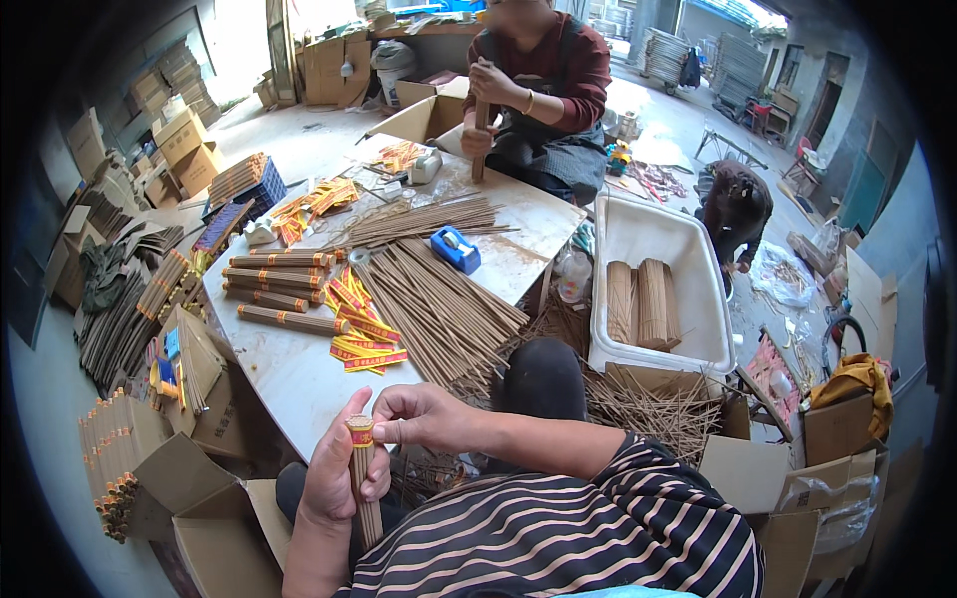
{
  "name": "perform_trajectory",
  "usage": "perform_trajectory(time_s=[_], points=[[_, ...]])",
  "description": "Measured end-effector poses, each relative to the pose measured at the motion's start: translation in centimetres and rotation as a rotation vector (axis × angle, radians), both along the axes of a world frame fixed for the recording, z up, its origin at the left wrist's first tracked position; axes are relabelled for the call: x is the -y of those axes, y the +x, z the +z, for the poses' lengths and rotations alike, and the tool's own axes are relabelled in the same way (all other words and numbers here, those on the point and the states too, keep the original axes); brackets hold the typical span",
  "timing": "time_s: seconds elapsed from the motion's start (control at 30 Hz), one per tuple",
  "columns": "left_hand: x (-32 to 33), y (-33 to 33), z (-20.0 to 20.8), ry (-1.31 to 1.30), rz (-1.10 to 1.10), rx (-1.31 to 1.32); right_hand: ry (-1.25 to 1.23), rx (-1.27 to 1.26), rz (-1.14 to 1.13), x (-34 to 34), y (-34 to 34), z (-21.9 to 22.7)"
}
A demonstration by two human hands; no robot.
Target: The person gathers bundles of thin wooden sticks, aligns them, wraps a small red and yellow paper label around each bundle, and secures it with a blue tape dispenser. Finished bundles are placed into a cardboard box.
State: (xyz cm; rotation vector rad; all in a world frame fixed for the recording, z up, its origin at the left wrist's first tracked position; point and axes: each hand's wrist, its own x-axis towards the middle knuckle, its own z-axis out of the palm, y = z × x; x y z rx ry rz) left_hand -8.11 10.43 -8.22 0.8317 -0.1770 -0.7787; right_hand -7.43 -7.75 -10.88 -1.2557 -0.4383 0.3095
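Observation:
My left hand (pixel 331 468) is wrapped round an upright bundle of brown incense sticks (pixel 367 503) in front of my body. A red and yellow paper band (pixel 360 433) circles the bundle near its top. My right hand (pixel 424 414) is closed in a pinch at that band, thumb and fingertips on its right side. Just beyond my hands, on the table (pixel 289 389), lie loose red and yellow paper strips (pixel 367 351). Several banded bundles (pixel 284 289) are piled left of them, and loose incense sticks (pixel 439 309) fan out to the right.
Across the table a person (pixel 543 100) holds a stick bundle upright. A blue tape dispenser (pixel 456 249) sits among the sticks. To the right, a white tub (pixel 653 234) holds thick stick bundles. Open cardboard boxes (pixel 224 518) flank me. Another person (pixel 738 204) bends down at far right.

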Motion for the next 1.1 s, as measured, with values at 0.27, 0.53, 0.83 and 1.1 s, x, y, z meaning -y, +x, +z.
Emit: perform_trajectory(time_s=[0.27,0.53,0.83,1.1], points=[[-0.7,-0.1,-0.6,-0.076,-0.064,-0.022,-0.035,-0.004,0.023,-0.3,-0.3,0.1],[-0.7,0.2,-0.6,-0.131,-0.146,-0.023,0.169,-0.169,0.028,-0.8,-0.3,-0.9],[-1.6,0.9,-0.9,-0.198,-0.277,0.013,0.049,-0.135,0.057,-2.0,1.3,-3.0],[-2.5,0.7,-1.0,-0.083,-0.206,0.078,0.100,-0.236,0.261,-2.8,2.2,-3.9]])
